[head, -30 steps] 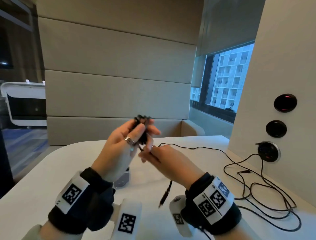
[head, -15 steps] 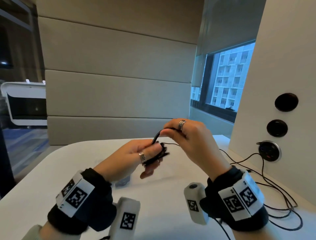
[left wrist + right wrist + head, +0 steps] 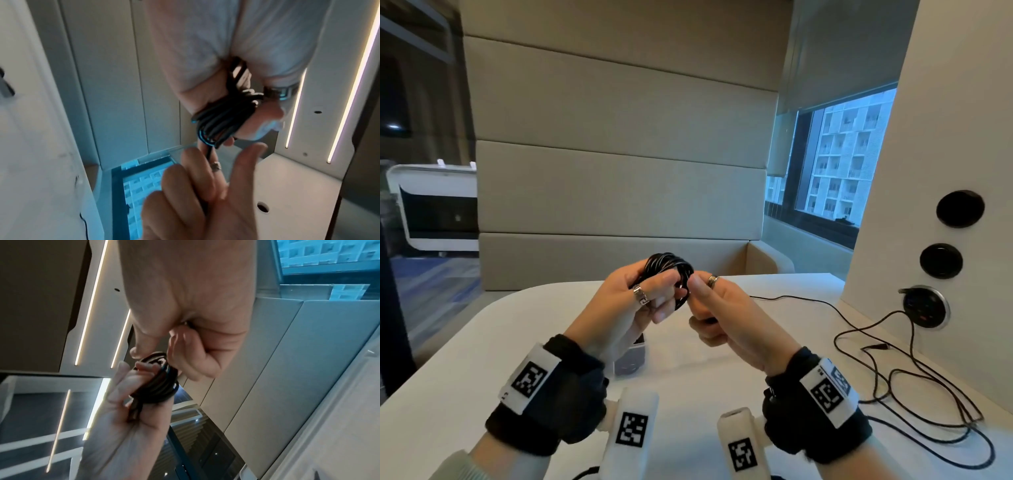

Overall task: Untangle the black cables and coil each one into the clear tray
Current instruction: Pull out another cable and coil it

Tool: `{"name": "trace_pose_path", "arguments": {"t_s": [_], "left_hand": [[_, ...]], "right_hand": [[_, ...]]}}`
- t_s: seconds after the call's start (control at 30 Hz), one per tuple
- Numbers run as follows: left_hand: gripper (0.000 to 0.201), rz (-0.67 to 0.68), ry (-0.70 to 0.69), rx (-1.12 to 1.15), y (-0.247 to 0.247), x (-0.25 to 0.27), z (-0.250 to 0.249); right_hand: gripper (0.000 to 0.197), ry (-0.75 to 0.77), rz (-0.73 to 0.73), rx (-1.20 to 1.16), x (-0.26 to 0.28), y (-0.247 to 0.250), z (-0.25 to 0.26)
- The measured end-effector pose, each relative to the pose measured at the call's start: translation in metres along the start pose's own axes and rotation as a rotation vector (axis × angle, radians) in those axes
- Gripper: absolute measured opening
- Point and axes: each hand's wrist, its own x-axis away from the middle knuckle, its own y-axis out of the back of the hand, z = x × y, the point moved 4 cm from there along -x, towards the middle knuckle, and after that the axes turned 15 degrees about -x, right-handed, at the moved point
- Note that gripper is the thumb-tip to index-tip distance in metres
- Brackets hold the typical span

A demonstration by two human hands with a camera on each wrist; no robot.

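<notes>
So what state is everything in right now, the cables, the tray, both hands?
Coiled black cable: wound into a small bundle, held in the air between both hands.
Left hand: grips the coil.
Right hand: pinches the coil's edge.
Loose black cable: uncoiled, sprawled on the table, one end at the wall socket.
Clear tray: on the table, mostly hidden by the left hand; contents unclear.

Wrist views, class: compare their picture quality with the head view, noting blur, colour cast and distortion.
Head view: sharp, evenly lit, wide-angle bending of the wall panels. Left wrist view: motion-blurred, blue cast on the coiled cable and the left hand. Right wrist view: soft, the right hand looming large.
</notes>
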Motion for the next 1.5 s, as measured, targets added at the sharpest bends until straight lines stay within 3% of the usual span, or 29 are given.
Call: {"name": "trace_pose_path", "arguments": {"t_s": [0.03,0.1,0.17,0.23,0.33,0.47,0.57,0.63,0.73,0.87,0.93,1.0,1.1,1.17,1.33,1.5], "left_hand": [[0.039,0.003,0.008,0.05,-0.001,0.0,0.001],[0.048,0.02,0.014,0.155,-0.001,0.0,0.002],[0.044,0.038,0.024,0.189,-0.001,0.001,0.001],[0.033,0.031,0.033,0.135,-0.005,0.0,0.001],[0.019,-0.027,0.071,0.006,-0.008,-0.002,0.002],[0.015,-0.166,0.095,-0.301,0.001,-0.006,0.007],[0.016,-0.225,-0.013,-0.554,-0.001,-0.004,0.0],[0.017,-0.256,-0.042,-0.599,-0.002,-0.003,-0.005],[0.02,-0.237,0.011,-0.578,0.006,-0.004,-0.004],[0.024,-0.136,0.038,-0.825,0.007,-0.004,0.0],[0.025,-0.11,0.086,-1.018,0.003,-0.003,0.002],[0.029,-0.136,0.116,-1.176,0.0,-0.003,0.005],[0.03,-0.15,0.136,-1.114,-0.006,-0.003,0.008],[0.029,-0.148,0.138,-0.949,-0.009,-0.003,0.009],[0.031,-0.191,0.176,-0.688,-0.008,-0.003,0.01],[0.03,-0.237,0.18,-0.677,0.0,-0.005,0.006]], "right_hand": [[0.033,-0.001,-0.022,0.003,0.0,-0.001,-0.002],[0.029,-0.016,-0.045,0.006,0.001,-0.003,-0.003],[0.019,-0.017,-0.026,0.008,0.001,-0.004,-0.003],[0.027,-0.009,-0.069,0.041,0.001,-0.004,-0.001],[0.03,0.02,-0.169,0.116,0.0,0.001,0.003],[0.03,0.066,-0.256,0.287,0.0,0.004,0.003],[0.028,0.045,-0.223,0.251,-0.001,0.002,0.003],[0.026,0.002,-0.182,0.191,0.0,0.003,0.005],[0.024,0.003,-0.171,0.328,0.002,0.014,0.011],[0.026,0.023,-0.2,0.724,0.008,0.03,0.026],[0.028,0.031,-0.233,0.637,0.011,0.036,0.033],[0.028,0.037,-0.254,0.381,0.012,0.036,0.035],[0.022,0.065,-0.236,0.063,0.009,0.024,0.033],[0.016,0.129,-0.253,0.016,0.006,0.016,0.029],[0.008,0.404,-0.376,0.389,0.003,0.009,0.023],[0.014,0.455,-0.377,0.62,0.001,0.001,0.015]]}}
